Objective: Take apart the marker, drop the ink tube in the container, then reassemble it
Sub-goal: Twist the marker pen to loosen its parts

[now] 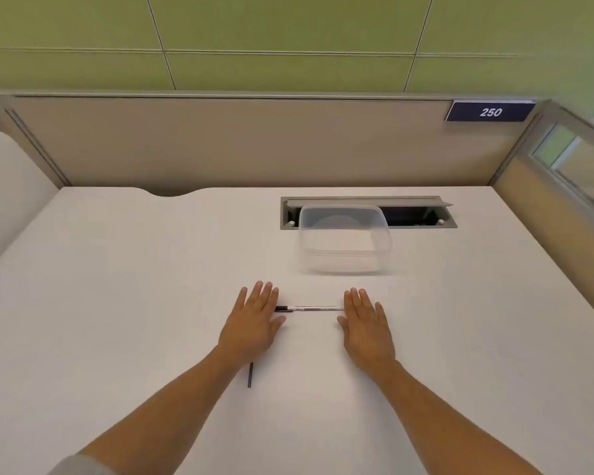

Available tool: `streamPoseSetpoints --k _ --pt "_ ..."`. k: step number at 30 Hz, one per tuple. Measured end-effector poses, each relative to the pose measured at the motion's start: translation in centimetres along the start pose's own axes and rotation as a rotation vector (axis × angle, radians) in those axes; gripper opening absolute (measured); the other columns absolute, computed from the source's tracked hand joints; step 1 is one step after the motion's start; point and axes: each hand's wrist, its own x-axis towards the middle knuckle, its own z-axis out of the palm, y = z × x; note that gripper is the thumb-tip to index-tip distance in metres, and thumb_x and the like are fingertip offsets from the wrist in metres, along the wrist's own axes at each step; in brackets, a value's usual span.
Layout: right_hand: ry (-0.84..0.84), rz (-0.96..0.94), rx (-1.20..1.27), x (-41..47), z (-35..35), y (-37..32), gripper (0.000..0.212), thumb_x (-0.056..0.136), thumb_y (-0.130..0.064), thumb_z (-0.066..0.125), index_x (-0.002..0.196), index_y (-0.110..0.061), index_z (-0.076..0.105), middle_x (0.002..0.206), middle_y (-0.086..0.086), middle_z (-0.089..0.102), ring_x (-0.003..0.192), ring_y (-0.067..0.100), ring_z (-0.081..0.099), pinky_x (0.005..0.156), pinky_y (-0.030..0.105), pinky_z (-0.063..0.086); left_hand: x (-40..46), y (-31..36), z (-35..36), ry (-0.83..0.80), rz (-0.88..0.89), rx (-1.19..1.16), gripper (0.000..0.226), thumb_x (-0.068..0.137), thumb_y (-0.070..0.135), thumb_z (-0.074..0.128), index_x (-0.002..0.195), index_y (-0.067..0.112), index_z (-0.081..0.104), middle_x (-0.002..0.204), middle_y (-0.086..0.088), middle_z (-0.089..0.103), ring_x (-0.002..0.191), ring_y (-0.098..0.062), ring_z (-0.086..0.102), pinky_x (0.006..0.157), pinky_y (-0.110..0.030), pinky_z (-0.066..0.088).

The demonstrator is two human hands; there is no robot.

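Note:
A white marker [314, 308] with a black end lies crosswise on the white desk, between my two hands. My left hand [254, 320] rests flat, palm down, fingers apart, at the marker's black left end. My right hand [366, 322] lies flat and open at its right end, covering the tip there. A thin dark tube [250, 374] lies on the desk under my left wrist, partly hidden by the forearm. A clear plastic container [344, 246] stands open behind the marker, slightly to the right.
Behind the container a grey cable hatch [422, 216] is sunk into the desk, its lid raised. Beige partition walls [220, 145] close the desk at the back and right. A curved cutout [170, 193] notches the back edge at the left.

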Motion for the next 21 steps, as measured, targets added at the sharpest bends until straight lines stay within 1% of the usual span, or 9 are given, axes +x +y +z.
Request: streamPoseSetpoints --k 3,5,6,8,9,11,14,17,21 --pt "-0.042 0.003 0.022 -0.5 0.4 0.1 0.083 0.083 -0.039 -0.016 0.156 -0.014 0.014 0.165 0.0 0.013 0.153 0.016 0.004 0.122 0.036 -0.001 -0.4 0.5 0.7 0.007 0.028 0.039 0.057 0.095 0.038 0.024 0.13 0.006 0.056 0.135 -0.01 0.056 0.127 -0.032 0.048 0.106 -0.045 0.023" --pt "-0.043 0.007 0.0 -0.6 0.3 0.0 0.063 0.094 -0.018 0.004 0.155 -0.014 0.019 0.165 0.0 0.018 0.153 0.017 0.008 0.122 0.037 0.004 -0.7 0.9 1.1 0.022 0.032 0.044 0.053 0.09 0.032 0.029 0.125 0.007 0.06 0.128 -0.007 0.061 0.122 -0.031 0.054 0.104 -0.046 0.038" --pt "-0.032 0.003 0.004 -0.7 0.3 -0.1 0.06 0.094 -0.007 0.015 0.154 -0.013 0.024 0.163 0.001 0.022 0.152 0.018 0.012 0.122 0.037 0.008 -0.7 1.0 1.0 0.023 0.038 0.027 0.049 0.089 0.029 0.032 0.121 0.008 0.061 0.123 -0.005 0.063 0.119 -0.031 0.055 0.099 -0.044 0.045" --pt "0.025 0.014 0.02 -0.5 0.2 0.0 0.058 0.089 0.005 0.039 0.145 -0.009 0.043 0.155 0.006 0.041 0.147 0.024 0.031 0.119 0.04 0.022 -0.5 1.1 0.7 0.048 0.045 -0.032 0.033 0.088 0.022 0.044 0.112 0.01 0.063 0.109 -0.002 0.064 0.108 -0.029 0.057 0.086 -0.04 0.049" --pt "0.07 0.011 0.012 -0.4 0.3 0.0 0.055 0.082 0.008 0.052 0.134 -0.007 0.057 0.144 0.009 0.055 0.138 0.027 0.046 0.113 0.042 0.034 -0.4 1.2 0.7 0.076 0.05 -0.05 0.024 0.086 0.018 0.053 0.106 0.012 0.064 0.102 0.0 0.064 0.101 -0.027 0.058 0.08 -0.038 0.049" --pt "0.111 0.004 -0.01 -0.5 0.4 0.0 0.048 0.061 0.013 0.071 0.104 -0.009 0.076 0.112 0.009 0.076 0.11 0.029 0.07 0.09 0.043 0.055 -0.4 1.5 0.3 0.108 0.026 -0.087 0.014 0.078 0.013 0.069 0.092 0.015 0.067 0.088 0.003 0.065 0.087 -0.023 0.06 0.069 -0.034 0.048" --pt "0.184 -0.021 -0.031 -0.5 0.1 -0.1 0.038 0.051 0.012 0.078 0.079 -0.013 0.077 0.088 0.003 0.079 0.085 0.026 0.076 0.071 0.037 0.06 -0.2 1.7 0.6 0.114 0.013 -0.063 0.013 0.072 0.009 0.078 0.076 0.017 0.068 0.074 0.004 0.063 0.072 -0.022 0.059 0.059 -0.031 0.045" --pt "0.2 -0.001 0.0 -0.5 -0.1 -0.2 0.038 0.048 0.01 0.082 0.072 -0.016 0.069 0.073 -0.003 0.071 0.073 0.022 0.07 0.061 0.03 0.054 0.0 1.6 0.8 0.093 0.0 -0.043 0.017 0.068 0.007 0.08 0.07 0.017 0.067 0.069 0.004 0.059 0.067 -0.021 0.056 0.055 -0.03 0.042" --pt "0.238 0.007 0.028 -0.8 -0.2 -0.3 0.037 0.052 0.012 0.08 0.07 -0.018 0.066 0.068 -0.005 0.067 0.068 0.022 0.065 0.058 0.03 0.049 -0.2 1.8 0.6 0.11 -0.006 -0.078 0.016 0.07 0.008 0.078 0.072 0.016 0.065 0.07 0.003 0.059 0.067 -0.021 0.055 0.057 -0.03 0.04"
